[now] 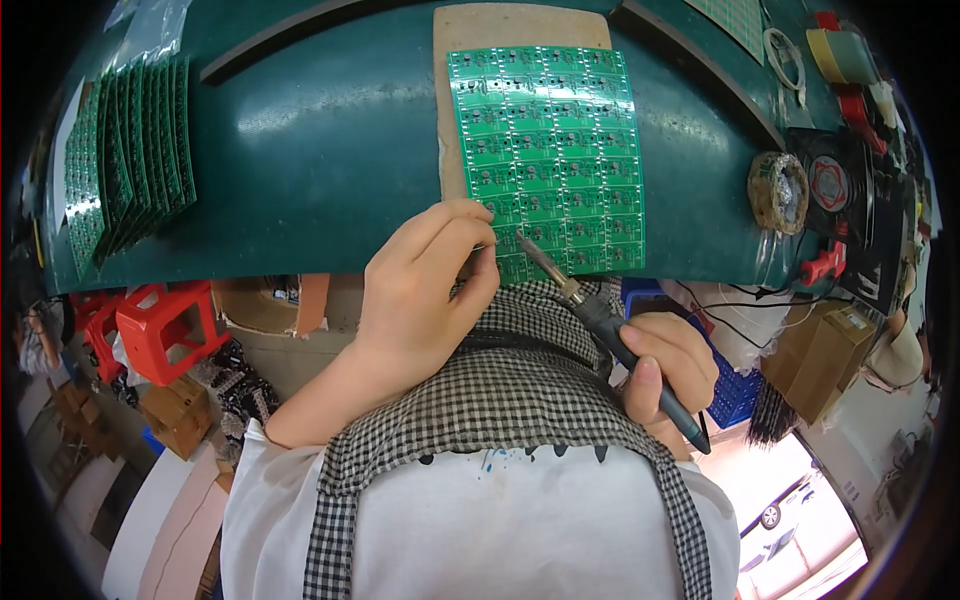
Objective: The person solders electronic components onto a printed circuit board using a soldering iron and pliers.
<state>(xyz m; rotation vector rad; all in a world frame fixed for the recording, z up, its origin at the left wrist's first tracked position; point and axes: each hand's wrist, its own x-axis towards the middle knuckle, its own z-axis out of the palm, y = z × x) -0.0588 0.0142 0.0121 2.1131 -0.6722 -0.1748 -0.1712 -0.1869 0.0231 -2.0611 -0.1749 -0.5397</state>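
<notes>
A green panel of small circuit boards [556, 145] lies on a tan backing board [520, 24], its near end by the table's front edge. My right hand [672, 365] grips a soldering iron [607, 322] by its dark handle. The iron slants up to the left, its tip at the panel's near-left part. My left hand [425, 275] is at the panel's near-left edge, thumb and fingers pinched close to the tip. What they hold, if anything, is too small to make out.
Several similar panels [130, 160] stand in a row at the left of the green table [320, 140]. Dark bars [290, 40] lie at the back. To the right are a tape roll [778, 192] and a black fan-like unit [830, 185]. Red stools [165, 330] stand below.
</notes>
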